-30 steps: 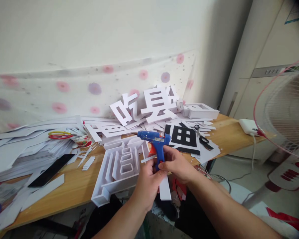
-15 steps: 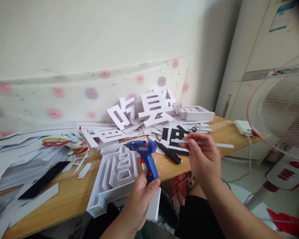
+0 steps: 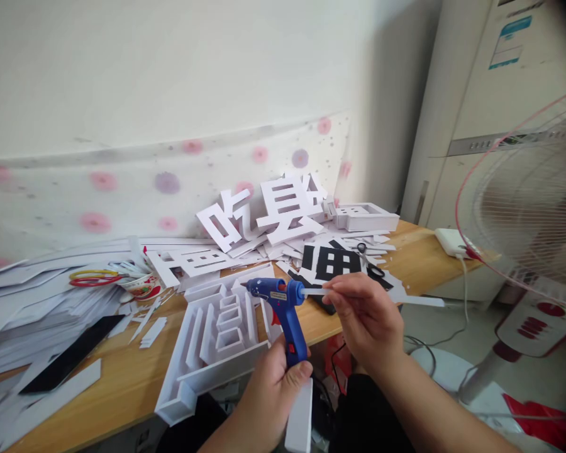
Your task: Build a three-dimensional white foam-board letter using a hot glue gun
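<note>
My left hand [image 3: 283, 390] is wrapped around the handle of a blue glue gun [image 3: 287, 314], its nozzle pointing left. Between the thumb and fingers of my right hand [image 3: 370, 314] is a long whitish glue stick [image 3: 419, 301]. Its front end meets the round rear opening of the gun; how deep it sits I cannot tell. Behind the gun, a white hollow letter form [image 3: 193, 371] with upright walls lies partly over the table's front edge. A white strip [image 3: 299, 415] shows below my left hand.
White cut-out characters [image 3: 283, 207] lean at the back of the wooden table [image 3: 122, 377]. Black pieces and scissors [image 3: 375, 267] lie behind my right hand. Sheets [image 3: 19, 327] and a patterned bowl [image 3: 144, 286] are at left. A fan [image 3: 532, 182] and a white power adapter [image 3: 453, 242] are at right.
My right hand has brought the glue stick left and down, from apart to the rear of the glue gun. The gun has shifted slightly right and down in view.
</note>
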### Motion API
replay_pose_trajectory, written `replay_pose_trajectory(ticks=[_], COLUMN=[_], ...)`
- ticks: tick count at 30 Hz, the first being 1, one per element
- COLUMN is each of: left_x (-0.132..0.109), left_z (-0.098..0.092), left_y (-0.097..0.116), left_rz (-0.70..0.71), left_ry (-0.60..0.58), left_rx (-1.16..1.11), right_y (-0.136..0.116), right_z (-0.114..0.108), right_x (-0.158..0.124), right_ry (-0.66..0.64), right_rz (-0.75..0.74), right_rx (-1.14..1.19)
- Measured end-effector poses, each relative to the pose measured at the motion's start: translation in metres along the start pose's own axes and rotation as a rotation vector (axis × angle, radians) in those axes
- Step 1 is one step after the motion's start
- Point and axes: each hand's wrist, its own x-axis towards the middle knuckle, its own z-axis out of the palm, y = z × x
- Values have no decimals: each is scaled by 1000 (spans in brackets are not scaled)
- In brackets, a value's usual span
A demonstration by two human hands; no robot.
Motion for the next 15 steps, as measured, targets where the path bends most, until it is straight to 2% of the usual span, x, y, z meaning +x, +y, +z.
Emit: replay_pose_trajectory(ticks=[4,9,12,15], left_x=[1,-2,-5,-7], left_z=[-2,-2,-2,-2], left_y=[9,12,10,10], left_rz=[55,-42,-78,-75], left_ry=[-8,42,115,128], left_rx=[247,346,372,371], right_y=[-7,-7,-6,-5], right_z=[-3,2,5,8], right_x=[0,-9,-15,-19], right_ry=[-88,-82,-50,-37], right_rz=[-72,99,142,165], right_rx=[-98,-64,-29,-14])
